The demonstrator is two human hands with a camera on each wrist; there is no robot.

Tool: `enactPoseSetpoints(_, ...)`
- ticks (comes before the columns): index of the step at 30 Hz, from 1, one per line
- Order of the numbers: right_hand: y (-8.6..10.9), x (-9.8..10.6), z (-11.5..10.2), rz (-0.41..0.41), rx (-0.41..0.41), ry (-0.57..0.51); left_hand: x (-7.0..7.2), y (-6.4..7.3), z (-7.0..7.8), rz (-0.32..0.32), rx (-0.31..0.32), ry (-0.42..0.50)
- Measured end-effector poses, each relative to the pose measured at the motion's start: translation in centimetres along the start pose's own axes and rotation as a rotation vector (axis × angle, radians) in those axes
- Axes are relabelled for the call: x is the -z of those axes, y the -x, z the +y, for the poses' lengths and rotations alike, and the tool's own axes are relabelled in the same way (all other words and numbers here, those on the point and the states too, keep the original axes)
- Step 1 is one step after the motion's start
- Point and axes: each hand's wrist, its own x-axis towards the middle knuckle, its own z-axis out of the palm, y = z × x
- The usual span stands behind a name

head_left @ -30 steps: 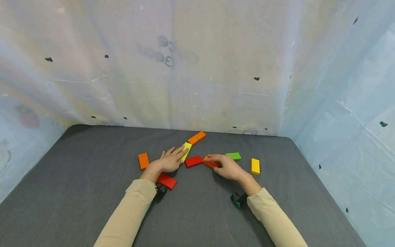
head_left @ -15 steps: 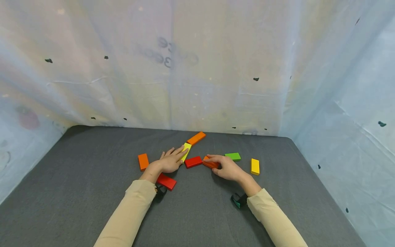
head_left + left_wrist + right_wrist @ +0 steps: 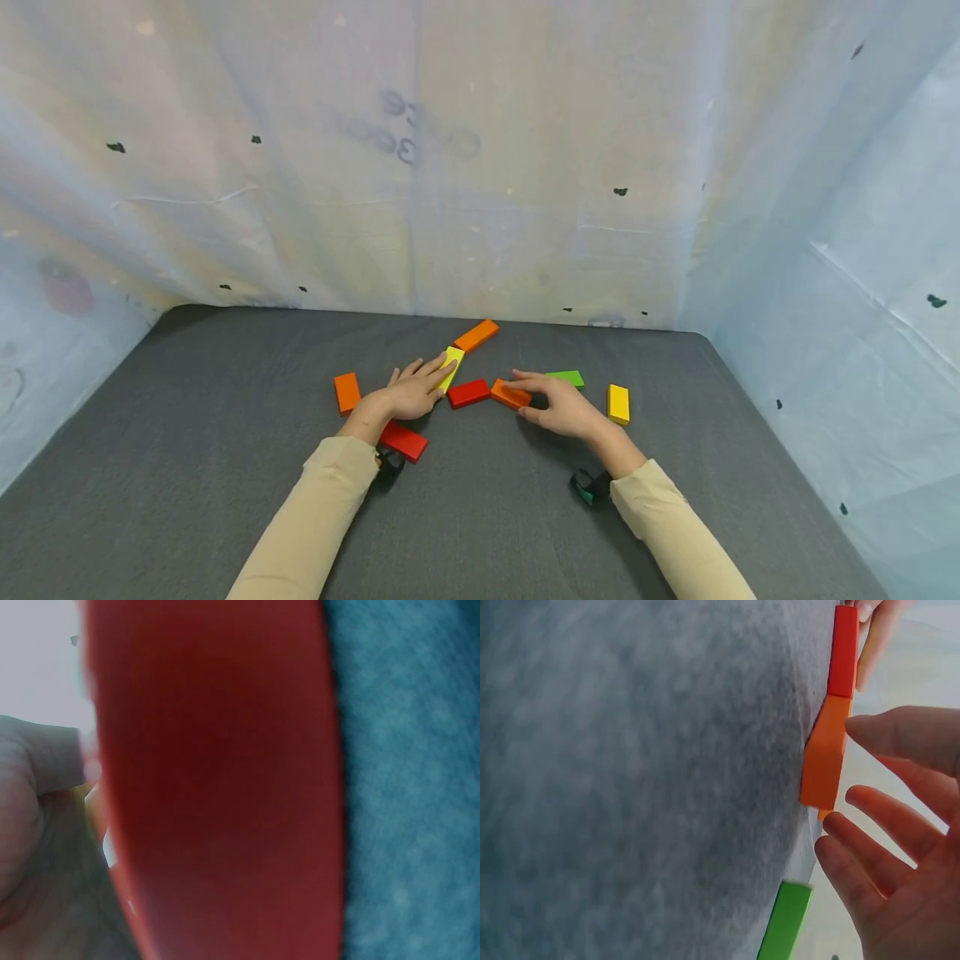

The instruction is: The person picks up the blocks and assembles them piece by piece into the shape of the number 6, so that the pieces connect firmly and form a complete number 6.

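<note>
My left hand (image 3: pixel 411 395) lies with fingers spread on a yellow block (image 3: pixel 456 354); that block's far end meets an orange block (image 3: pixel 476 336). To its right, a red block (image 3: pixel 469 393) stands end to end with a second orange block (image 3: pixel 510 395). Over this second orange block my right hand (image 3: pixel 561 407) is spread, thumb and fingers parted. The right wrist view shows the fingers loosely extended beside the orange block (image 3: pixel 825 754), gripping nothing. Close to the left wrist camera, another red block (image 3: pixel 225 780) fills much of that view.
A green block (image 3: pixel 573 377) lies just behind the right hand, a darker yellow block (image 3: pixel 618 404) farther right. Left of the left hand is an orange block (image 3: pixel 347 392), and by that wrist the red block (image 3: pixel 405 442). Pale sheeting (image 3: pixel 525 250) rises behind the grey table (image 3: pixel 480 517).
My right fingers have lifted and parted from the orange block, and the hand has drawn slightly right. The left hand and the blocks keep their places.
</note>
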Motion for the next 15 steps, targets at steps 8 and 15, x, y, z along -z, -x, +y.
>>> enactPoseSetpoints(8,0.6,0.5,0.6,0.033,-0.01,0.016,-0.1,-0.1,0.1,0.007,0.01,-0.014)
enactPoseSetpoints(15,1.0,0.8,1.3,0.067,-0.02,0.017,-0.1,-0.1,0.1,0.0,0.005,0.0)
